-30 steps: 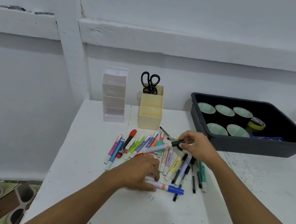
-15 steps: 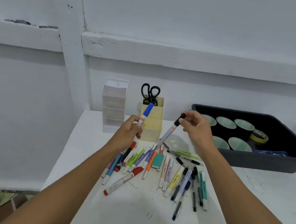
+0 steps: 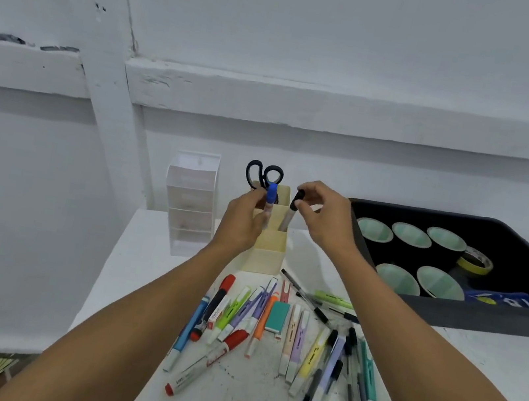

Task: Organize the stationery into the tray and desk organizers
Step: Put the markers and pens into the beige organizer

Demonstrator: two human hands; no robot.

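Now held upright at the cream plastic stepped desk organizer (image 3: pixel 267 252), a blue-capped white marker (image 3: pixel 270 201) is gripped in the curled fingers of the left hand (image 3: pixel 240 221). A black-capped grey marker (image 3: pixel 289 216) is pinched at its cap by the right hand (image 3: pixel 326 217). Both markers' lower ends are sunk behind a rim of the organizer, ahead of its rear compartment; which forward compartment is entered cannot be told.

Half a second earlier the two markers were carried slanted in the air in front of the organizer. A second earlier they were being lifted from the table.

Black-handled scissors (image 3: pixel 263 174) are stood in the rear compartment. A clear plastic tiered organizer (image 3: pixel 190 202) is set just beside the cream one, on its left; its contents cannot be made out. At the right, a black plastic tray (image 3: pixel 480 319) is loaded with five black rolls with mint-green centres (image 3: pixel 410 234), a yellow tape roll (image 3: pixel 475 263) and a blue packet (image 3: pixel 500 297).

A loose heap of coloured pens, markers and highlighters (image 3: pixel 270 333) is spread on the white table (image 3: pixel 141 267) between the forearms, near the tray's front wall. A strip of white tabletop is seen between the heap and the table's left edge. Both organizers are set close to the white wall (image 3: pixel 331 162) behind them.
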